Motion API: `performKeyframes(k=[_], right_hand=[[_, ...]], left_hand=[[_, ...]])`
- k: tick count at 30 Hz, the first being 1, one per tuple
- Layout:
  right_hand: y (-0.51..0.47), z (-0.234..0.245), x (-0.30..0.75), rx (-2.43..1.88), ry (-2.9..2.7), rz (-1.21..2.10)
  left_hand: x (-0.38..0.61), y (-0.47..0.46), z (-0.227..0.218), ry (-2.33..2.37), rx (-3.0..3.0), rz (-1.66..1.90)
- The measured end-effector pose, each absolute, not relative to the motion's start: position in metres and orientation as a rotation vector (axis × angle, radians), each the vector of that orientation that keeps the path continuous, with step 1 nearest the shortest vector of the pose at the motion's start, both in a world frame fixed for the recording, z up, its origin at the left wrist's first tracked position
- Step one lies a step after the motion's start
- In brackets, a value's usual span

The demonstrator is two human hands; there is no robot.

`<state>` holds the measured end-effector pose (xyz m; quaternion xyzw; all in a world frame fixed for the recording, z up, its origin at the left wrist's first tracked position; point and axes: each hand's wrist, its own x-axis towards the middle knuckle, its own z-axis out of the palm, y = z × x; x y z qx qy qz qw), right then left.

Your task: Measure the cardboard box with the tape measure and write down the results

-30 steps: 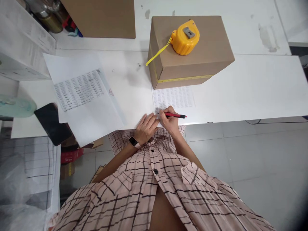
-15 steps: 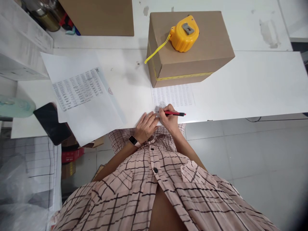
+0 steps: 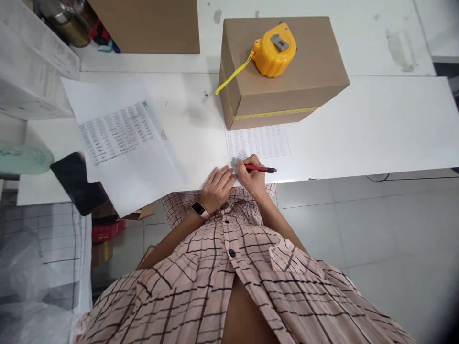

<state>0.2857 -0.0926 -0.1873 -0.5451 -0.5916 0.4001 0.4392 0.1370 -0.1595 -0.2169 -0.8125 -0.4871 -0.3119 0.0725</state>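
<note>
My right hand (image 3: 252, 177) is closed around a red and black pen (image 3: 261, 168), its tip resting at the lower left of a printed sheet (image 3: 258, 143). Flat at the desk's front edge, my left hand (image 3: 218, 188) lies with its fingers stretched out, beside the pen tip and the sheet's lower corner. A brown cardboard box (image 3: 287, 71) covers the sheet's upper part. On top of that box sits a yellow tape measure (image 3: 274, 50) with a yellow wrist strap. A yellow band marked like measuring tape runs along the box's front side.
To the left, more printed papers (image 3: 122, 143) overhang the desk edge, partly over a black phone (image 3: 79, 184). A clear bottle (image 3: 25, 157) lies at the far left. Another cardboard box (image 3: 150, 24) and white boxes (image 3: 32, 67) stand behind. The white desk (image 3: 376, 129) extends to the right.
</note>
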Motion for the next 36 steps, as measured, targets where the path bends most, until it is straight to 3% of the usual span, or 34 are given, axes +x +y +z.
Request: performKeyframes(k=[36], right_hand=[[-0.0912, -0.1853, 0.2854, -1.346, -1.448, 1.018]], left_hand=[[0.1361, -0.1607, -0.2189, -1.508, -2.475, -0.913]])
